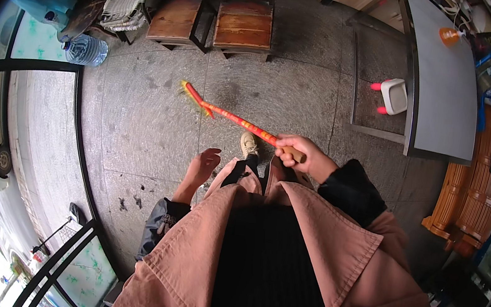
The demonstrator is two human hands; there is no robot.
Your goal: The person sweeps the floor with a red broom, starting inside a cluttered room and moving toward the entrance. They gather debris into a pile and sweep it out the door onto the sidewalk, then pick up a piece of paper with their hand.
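My right hand [295,152] is closed around the brown end of a broom [240,121] with a red and yellow patterned handle. The broom slants away to the left, its red head with yellow bristles [195,94] over the speckled stone floor [150,126]. My left hand [202,166] hangs at my left side, fingers loosely curved and apart, holding nothing. Dark scraps [130,203] lie on the floor to the left of it. One beige shoe [249,144] shows below the handle.
Two wooden chairs [245,24] and a woven chair [126,0] stand ahead, with a large water bottle [86,50] at left. A framed glass door [80,139] opens onto the pavement. On the right are a grey-topped table [447,87], a small white stool [394,97] and a wooden bench [469,204].
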